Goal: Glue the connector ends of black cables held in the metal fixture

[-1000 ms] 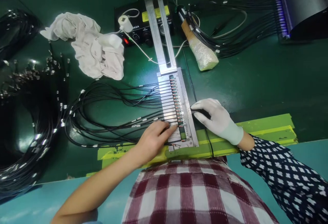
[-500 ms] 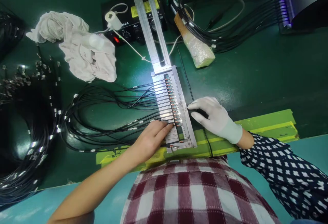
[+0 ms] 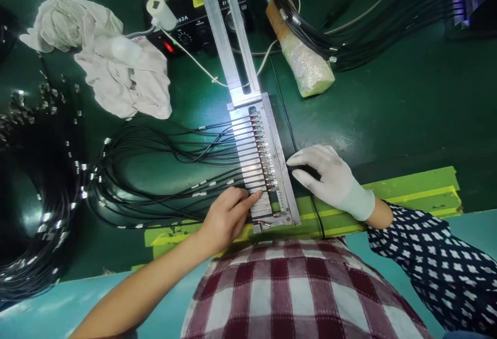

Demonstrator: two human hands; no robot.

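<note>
A metal fixture (image 3: 279, 173) stands on the green bench before me, with a row of black cables (image 3: 182, 159) lying in its slots. Small connector ends (image 3: 264, 147) line up along its channel. My bare left hand (image 3: 229, 217) rests at the fixture's lower left, its index finger stretched out onto a cable end near the bottom of the row; the other fingers curl below and the thumb is hidden. At the fixture's right edge is my white-gloved right hand (image 3: 328, 176), thumb and fingers apart, fingertips close to or touching the metal.
Beyond the fixture sit a black control box (image 3: 186, 36) and two metal rails (image 3: 225, 28). A crumpled white cloth (image 3: 132, 80) lies at upper left. Bundled cables (image 3: 42, 215) fill the left side. A film-wrapped block (image 3: 306, 70) lies at upper right, near more cables (image 3: 373, 44).
My left hand has drawn slightly down and left, with its index finger now stretched out apart from the curled others. My right hand keeps its pose. The view has shifted a little.
</note>
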